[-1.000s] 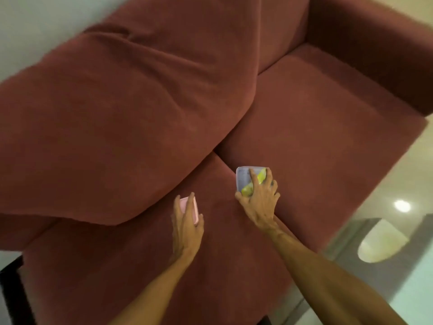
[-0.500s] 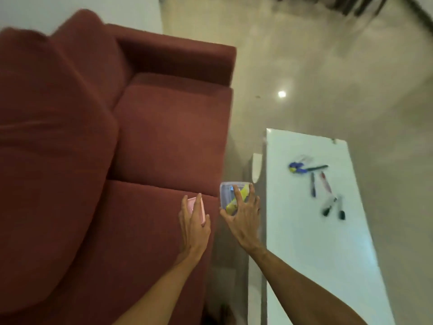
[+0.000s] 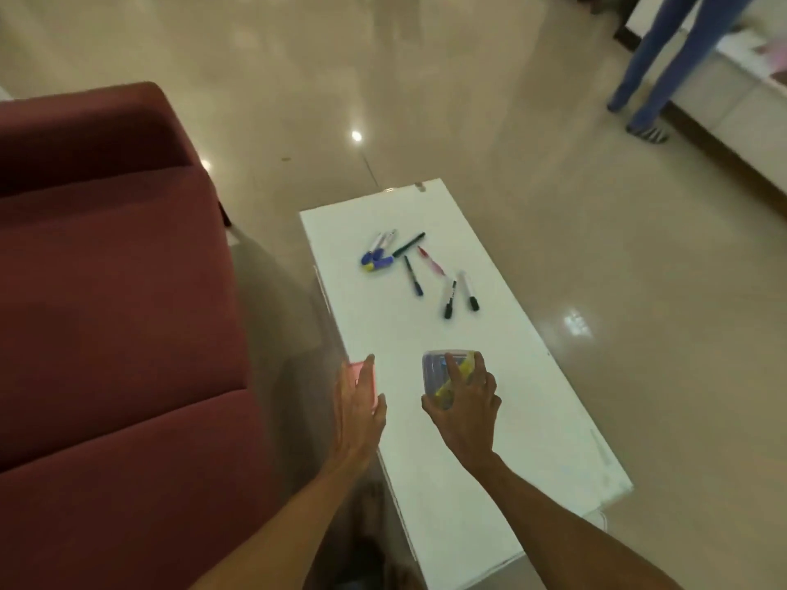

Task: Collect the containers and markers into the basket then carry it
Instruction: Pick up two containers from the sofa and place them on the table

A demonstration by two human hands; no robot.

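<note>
My left hand point(image 3: 360, 413) grips a small pink container point(image 3: 357, 370), mostly hidden under my palm, at the left edge of the white table point(image 3: 489, 483). My right hand point(image 3: 466, 404) holds a clear lidded container point(image 3: 436, 370) with yellow and blue contents above the table's middle. Several markers point(image 3: 419, 268) lie scattered on the far half of the table, some with blue caps, some black, one red. No basket is in view.
A dark red sofa point(image 3: 115, 313) fills the left side, close to the table. Glossy beige floor point(image 3: 468, 100) surrounds the table. A person's legs in blue trousers point(image 3: 664, 66) stand at the far right beside a low white cabinet point(image 3: 732, 91).
Both hands carried their containers from the sofa seat rightward, over the gap, to above the white table. The view swung right, bringing the markers and the standing person into sight.
</note>
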